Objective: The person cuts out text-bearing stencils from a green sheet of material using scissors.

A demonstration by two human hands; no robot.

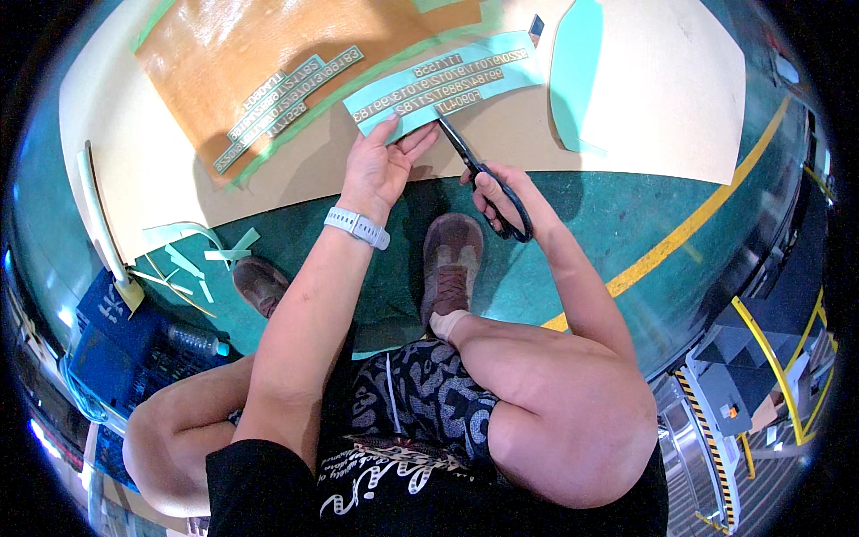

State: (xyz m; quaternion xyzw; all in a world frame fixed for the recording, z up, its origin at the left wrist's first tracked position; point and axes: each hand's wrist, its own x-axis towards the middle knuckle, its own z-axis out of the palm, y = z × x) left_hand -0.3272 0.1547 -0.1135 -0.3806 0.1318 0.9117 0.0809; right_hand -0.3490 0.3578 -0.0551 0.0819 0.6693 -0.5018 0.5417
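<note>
My left hand (380, 166) pinches the near edge of a light green sheet (447, 79) printed with rows of pale characters, which lies on a large beige board (653, 98). My right hand (497, 199) grips black-handled scissors (483, 174), whose blades point up into the sheet's near edge, just right of my left fingers. A white band circles my left wrist. I am squatting, with both knees and my brown shoes (450, 259) below the hands.
A brown board (224, 54) with more character strips (282, 103) lies at the upper left. A curved green offcut (574, 72) rests to the right. Green scraps (192, 259) litter the teal floor (617, 224). A blue crate (116, 349) and bottle (192, 340) sit left.
</note>
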